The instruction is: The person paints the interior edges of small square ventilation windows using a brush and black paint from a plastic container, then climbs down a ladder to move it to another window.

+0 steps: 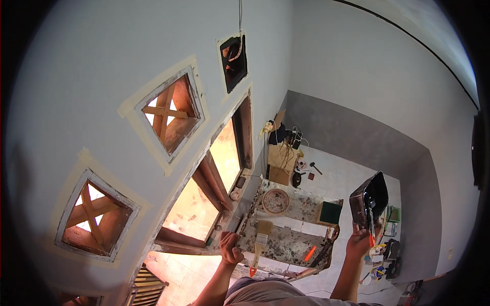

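Observation:
My right hand point(361, 238) holds up a black paint container point(358, 206) from below, with a small orange-handled paintbrush point(371, 223) resting in it. My left hand point(230, 248) is curled near the window sill, beside the left edge of a paint-spattered scaffold platform point(294, 244); whether its fingers grip something small cannot be told. On the platform lie a wide paintbrush with a pale handle point(260, 244) and an orange-handled tool point(310, 253). Farther back on it are a round stained lid or tray point(275, 201) and a dark green block point(330, 212).
The left wall has a masking-taped diamond opening point(170, 114) with crossed wood, another below it, and a black-framed opening point(234, 63) with wires. A wooden window frame point(214, 183) adjoins the platform. Cables lie over a wooden box point(282, 157); tools and supplies point(379, 271) stand on the tiled floor.

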